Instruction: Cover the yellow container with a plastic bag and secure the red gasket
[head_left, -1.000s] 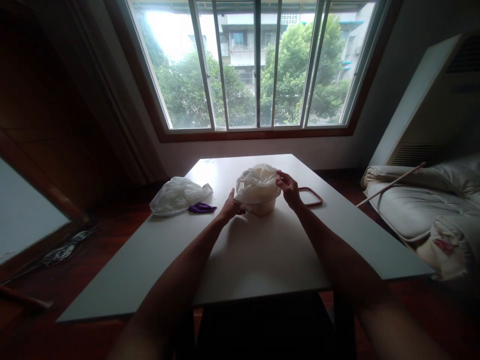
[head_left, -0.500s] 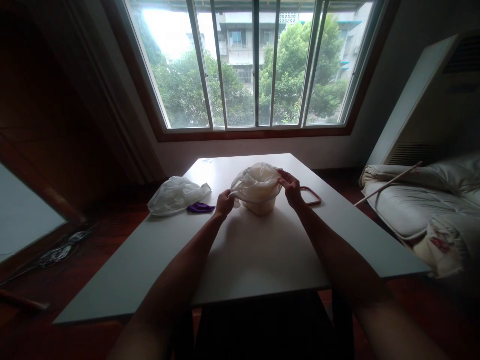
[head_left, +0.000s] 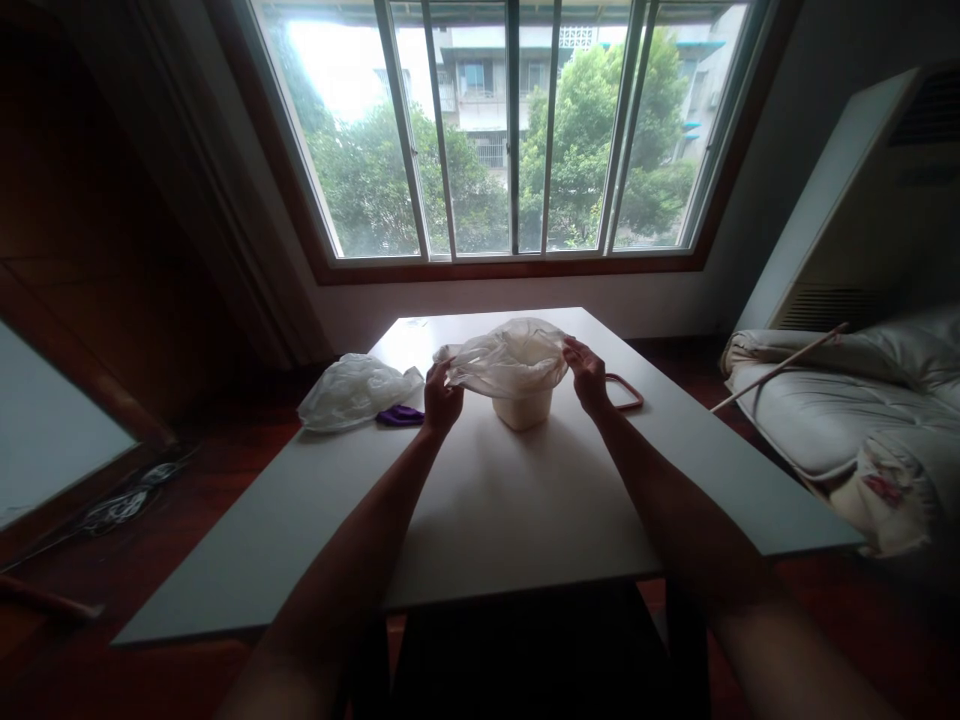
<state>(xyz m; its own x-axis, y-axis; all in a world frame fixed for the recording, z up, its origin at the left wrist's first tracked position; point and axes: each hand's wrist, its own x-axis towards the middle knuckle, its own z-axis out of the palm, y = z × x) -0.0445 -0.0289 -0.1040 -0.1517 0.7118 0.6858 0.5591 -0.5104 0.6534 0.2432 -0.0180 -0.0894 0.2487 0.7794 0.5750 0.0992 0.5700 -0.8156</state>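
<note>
A pale, square-looking container stands on the white table, with a translucent plastic bag spread over and around its top. My left hand is closed on the bag's left edge, out to the side of the container. At the bag's right edge, the fingers of my right hand pinch the plastic. What lies inside the container is hard to make out.
Left on the table are another crumpled plastic bag and a purple cloth. A reddish-brown frame-like loop lies beyond my right hand. A stick leans on a pale padded seat at right.
My left hand has moved slightly left and turned more upright, stretching the bag's left edge outward. The bag's rim sits a little higher and wider. My right hand has barely moved.
</note>
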